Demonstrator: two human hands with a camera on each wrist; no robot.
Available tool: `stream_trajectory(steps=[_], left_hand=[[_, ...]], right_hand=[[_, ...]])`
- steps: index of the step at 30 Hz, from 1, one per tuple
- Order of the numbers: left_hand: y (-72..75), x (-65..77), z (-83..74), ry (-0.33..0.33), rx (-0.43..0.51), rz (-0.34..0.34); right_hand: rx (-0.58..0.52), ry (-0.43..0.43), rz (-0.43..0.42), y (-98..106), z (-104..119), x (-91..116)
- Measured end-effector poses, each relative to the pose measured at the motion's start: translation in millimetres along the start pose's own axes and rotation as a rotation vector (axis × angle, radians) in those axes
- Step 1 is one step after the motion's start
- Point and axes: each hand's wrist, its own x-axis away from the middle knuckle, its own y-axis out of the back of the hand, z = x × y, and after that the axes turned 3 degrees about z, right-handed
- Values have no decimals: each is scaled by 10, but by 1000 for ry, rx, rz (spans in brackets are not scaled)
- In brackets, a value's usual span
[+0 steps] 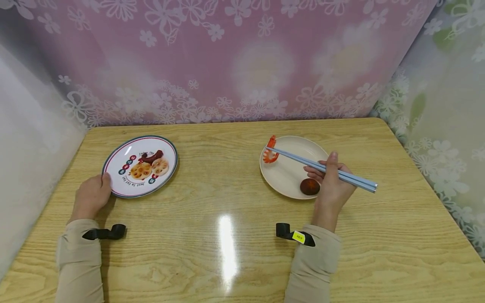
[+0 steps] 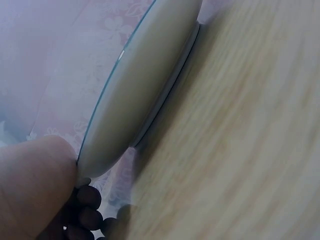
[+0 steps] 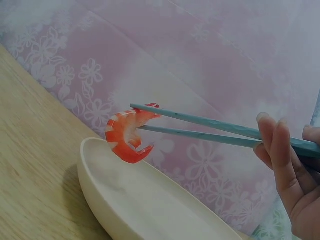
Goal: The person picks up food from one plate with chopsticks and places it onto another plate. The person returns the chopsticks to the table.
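Note:
My left hand [image 1: 92, 194] grips the lower left rim of a white plate [image 1: 166, 150] with a blue edge and a printed food picture. In the left wrist view, the thumb is at the rim and the fingers are below it. My right hand [image 1: 335, 187] holds a pair of light blue chopsticks [image 1: 299, 159]. Their tips pinch an orange-and-white shrimp [image 3: 119, 137], raised above the rim of a beige plate [image 1: 278, 179]. On that plate, close to the right hand, lies a round dark brown piece [image 1: 310, 186] like a mushroom cap.
Both plates are on a wood-grain table [image 1: 197, 176], with a wide stretch of tabletop between them. A pink flowered curtain [image 1: 227, 63] hangs along the back edge. Pale flowered cloth [image 1: 447, 126] borders the right side. Each wrist wears a black strap camera [image 1: 106, 232].

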Motion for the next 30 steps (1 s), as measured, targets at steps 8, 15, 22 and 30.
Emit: stream_trajectory(steps=[8,15,22,30], left_hand=[[-2,-7,16,-2,-4,2],[7,-8,14,-10,-9,-8],[3,-16,28,-13,-13,-7],[-10,-19,24,-30,-7,-26]], right_hand=[[30,50,54,-136,10,60],[32,70,146,-324,-53,178],[12,74,234,-496,-141,307],[-27,71,281,-619,-213,408]])
